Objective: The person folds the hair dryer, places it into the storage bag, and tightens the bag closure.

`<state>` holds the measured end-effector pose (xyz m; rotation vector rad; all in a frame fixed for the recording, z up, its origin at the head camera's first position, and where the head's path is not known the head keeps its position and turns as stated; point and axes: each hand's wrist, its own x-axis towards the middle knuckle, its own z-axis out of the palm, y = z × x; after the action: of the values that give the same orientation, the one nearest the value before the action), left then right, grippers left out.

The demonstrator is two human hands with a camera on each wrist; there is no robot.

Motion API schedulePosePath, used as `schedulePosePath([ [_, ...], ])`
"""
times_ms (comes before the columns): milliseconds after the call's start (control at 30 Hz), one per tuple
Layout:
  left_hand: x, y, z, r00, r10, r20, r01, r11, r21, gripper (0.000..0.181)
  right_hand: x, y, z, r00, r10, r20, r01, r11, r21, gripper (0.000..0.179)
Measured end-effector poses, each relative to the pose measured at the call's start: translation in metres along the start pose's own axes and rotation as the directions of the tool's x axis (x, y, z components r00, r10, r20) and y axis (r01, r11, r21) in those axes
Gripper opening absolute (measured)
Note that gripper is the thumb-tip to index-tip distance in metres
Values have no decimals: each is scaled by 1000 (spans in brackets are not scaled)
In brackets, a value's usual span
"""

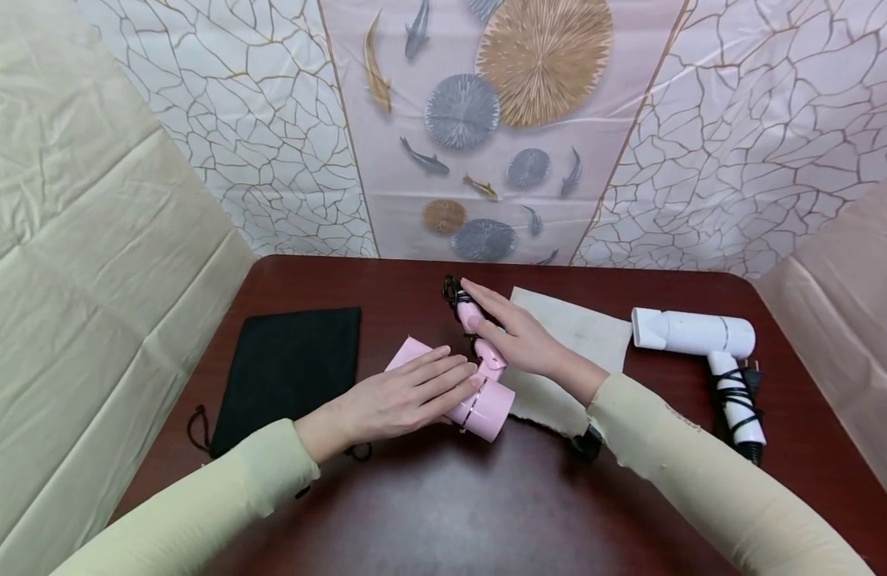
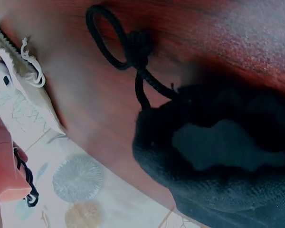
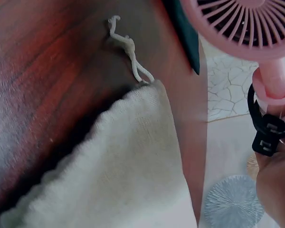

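Note:
A pink hair dryer [image 1: 489,409] is held between both hands over the middle of the table. My left hand [image 1: 407,396] grips its barrel from above, fingers lying across the top; the thumb is mostly hidden. Farther up, my right hand [image 1: 518,332] holds the handle, thumb on the near side and fingers stretched along it. A black cord [image 1: 452,292] is bundled at the handle's end. In the right wrist view the round slotted grille [image 3: 251,28] shows, with a black plug [image 3: 266,142] beside the handle. Only the dryer's pink body [image 2: 7,161] edges into the left wrist view.
Left on the brown table [image 1: 443,512] lies a black drawstring bag [image 1: 288,368], its mouth gaping in the left wrist view. A beige drawstring bag [image 1: 565,328] lies beneath my right forearm. A white hair dryer [image 1: 691,332] with its cord wound round the handle lies at right.

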<state>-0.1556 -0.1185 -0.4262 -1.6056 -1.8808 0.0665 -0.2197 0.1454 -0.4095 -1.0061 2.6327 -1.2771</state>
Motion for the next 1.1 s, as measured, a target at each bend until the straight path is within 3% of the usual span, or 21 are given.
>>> schedulePosePath([
  [367,-2,0,4,1000,4,31,-3,1000,-18,46,4,3,8,995,95,23,-97,990,106,51],
  [633,-5,-4,3,997,34,76,-34,999,-10,51,6,2,9,998,43,46,-47,994,100,50],
  [1100,2,-7,6,995,72,72,-73,997,12,46,10,4,9,983,-69,171,63,997,40,43],
])
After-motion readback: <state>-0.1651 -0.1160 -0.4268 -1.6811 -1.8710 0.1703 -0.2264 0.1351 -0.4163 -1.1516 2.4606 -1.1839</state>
